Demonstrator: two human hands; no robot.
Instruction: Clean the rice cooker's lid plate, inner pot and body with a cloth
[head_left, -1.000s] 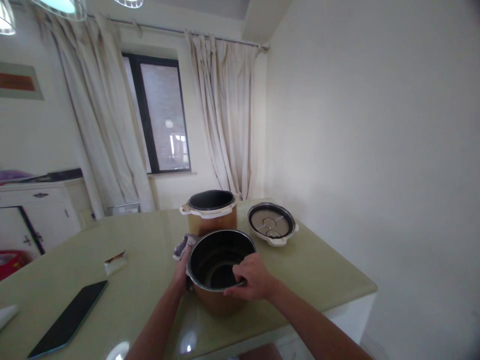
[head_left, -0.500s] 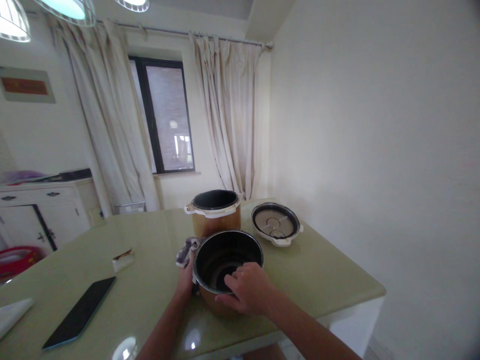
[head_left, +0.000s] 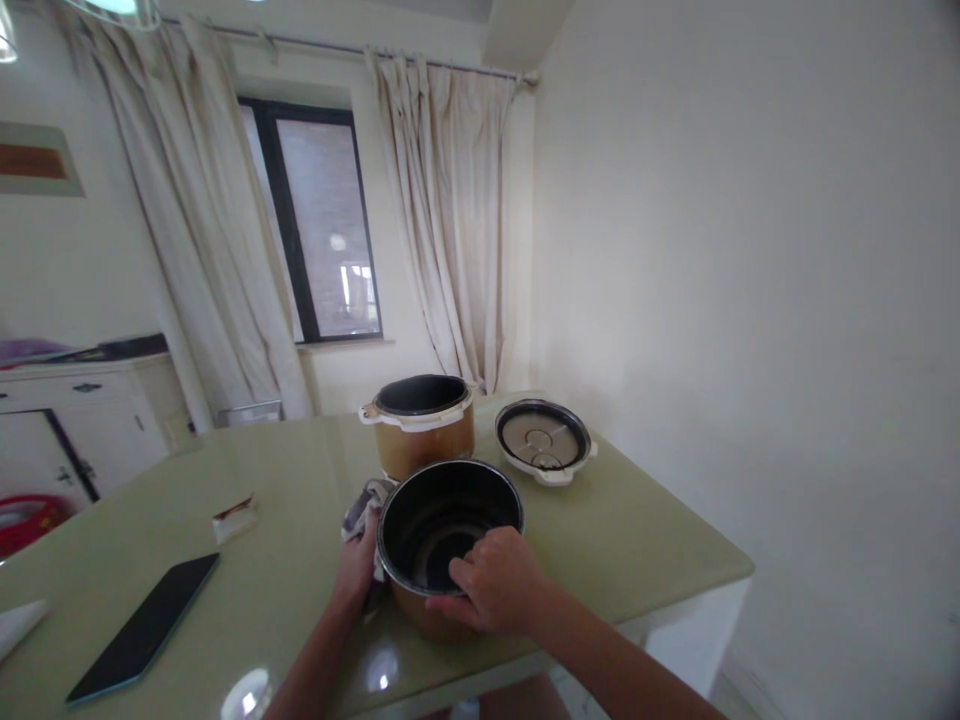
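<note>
On the bench [head_left: 300,480], left to right: a dark tablet [head_left: 142,630] lies flat near the front, a small packet [head_left: 236,519] beyond it. The left hand [head_left: 355,570] has its grip around a cloth [head_left: 364,510], pressed to the pot's outer left side. The cooker [head_left: 424,445] stands open just behind the pot [head_left: 439,490], which is at the near edge, mouth up and tilted toward the viewer. The right hand [head_left: 499,580] grips the pot's near rim, fingers inside, thumb outside. Rightmost, the lid [head_left: 544,440] lies inner face up.
</note>
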